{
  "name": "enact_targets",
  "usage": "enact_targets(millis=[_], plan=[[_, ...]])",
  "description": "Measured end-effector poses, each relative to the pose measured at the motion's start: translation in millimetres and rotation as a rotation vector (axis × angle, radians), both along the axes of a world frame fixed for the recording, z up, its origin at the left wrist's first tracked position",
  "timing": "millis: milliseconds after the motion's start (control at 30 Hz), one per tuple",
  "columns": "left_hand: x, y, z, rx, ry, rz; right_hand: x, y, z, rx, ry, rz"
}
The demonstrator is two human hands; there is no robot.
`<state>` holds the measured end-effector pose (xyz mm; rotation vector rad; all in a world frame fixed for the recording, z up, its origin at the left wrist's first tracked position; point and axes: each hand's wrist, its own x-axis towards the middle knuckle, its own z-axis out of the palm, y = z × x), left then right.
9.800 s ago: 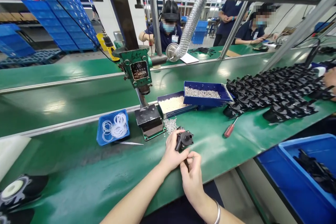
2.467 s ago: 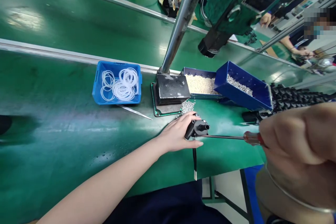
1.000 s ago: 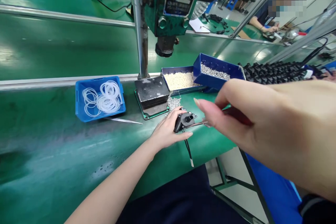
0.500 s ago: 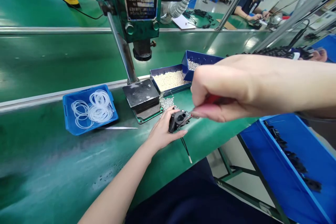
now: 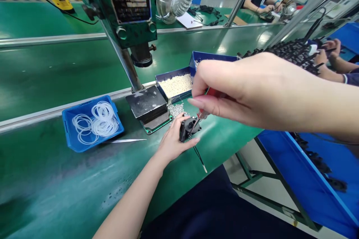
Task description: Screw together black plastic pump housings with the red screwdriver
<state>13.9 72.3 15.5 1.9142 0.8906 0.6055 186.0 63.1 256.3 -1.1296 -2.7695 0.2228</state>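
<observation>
My left hand [image 5: 174, 136] grips a small black pump-like housing [image 5: 187, 129] on the green bench, fingers behind it and thumb in front. A short round spout stands up from the housing, and a thin black cable with a pale end [image 5: 200, 158] trails toward me. My right hand [image 5: 224, 93] is closed around the red handle of a screwdriver [image 5: 202, 114]. The metal shaft slants down to the near side of the housing; whether its tip touches a screw is too small to tell. Small metal rings [image 5: 176, 110] lie just behind the housing.
A green hand punch [image 5: 134, 26] stands behind a dark metal block [image 5: 147, 102]. Left is a blue bin [image 5: 67, 130] of clear rings, with tweezers [image 5: 127, 140] beside it. Dark blue trays [image 5: 159, 78] of small parts stand behind. Blue crate [image 5: 316, 179] lower right; co-workers' hands [image 5: 329, 50] far right.
My right hand has moved left and tipped the screwdriver more upright, its shaft now over the near side of the housing. My left hand keeps its hold. The view has shifted slightly.
</observation>
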Motion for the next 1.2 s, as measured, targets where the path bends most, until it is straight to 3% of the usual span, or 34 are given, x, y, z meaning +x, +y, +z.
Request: enact_targets(millis=[100, 167, 233, 367, 433, 500, 600, 767, 967, 1067, 1200], plan=[[-1.1, -0.5, -1.0, 0.001, -0.01, -0.009, 3.3, 10.3, 2.3, -0.087, 0.026, 0.253], [-1.5, -0.3, -1.6, 0.002, -0.012, -0.021, 4.0, 10.4, 2.9, -0.128, 0.015, 0.335], [-1.0, 0.0, -1.8, 0.005, -0.01, -0.018, 2.8, 2.5, 0.7, -0.076, 0.001, 0.229], [0.6, 0.5, -1.8, -0.016, -0.036, -0.004, -5.3, -30.7, -11.1, 0.262, -0.011, -0.197], [0.6, 0.6, -1.9, -0.036, -0.06, 0.002, -8.9, -43.7, -15.6, 0.344, -0.026, -0.265], [0.2, 0.9, -1.9, -0.039, -0.068, 0.001, -8.4, -45.1, -16.5, 0.297, -0.014, -0.171], [0.0, 1.3, -0.5, -0.005, -0.042, -0.015, 2.7, -25.5, -12.7, 0.144, 0.043, 0.012], [1.2, 0.4, 4.4, 0.033, 0.016, -0.012, 25.1, 10.0, -5.9, -0.096, 0.08, 0.126], [0.9, 0.0, 3.1, 0.024, 0.033, -0.02, 23.0, 8.2, 1.9, -0.248, 0.117, 0.281], [0.4, 1.1, 1.5, 0.025, 0.023, -0.019, 15.4, -4.1, 2.3, -0.106, 0.045, 0.241], [1.0, 1.2, 0.8, 0.034, 0.015, -0.028, 4.0, -21.2, -5.3, 0.298, -0.044, -0.096]])
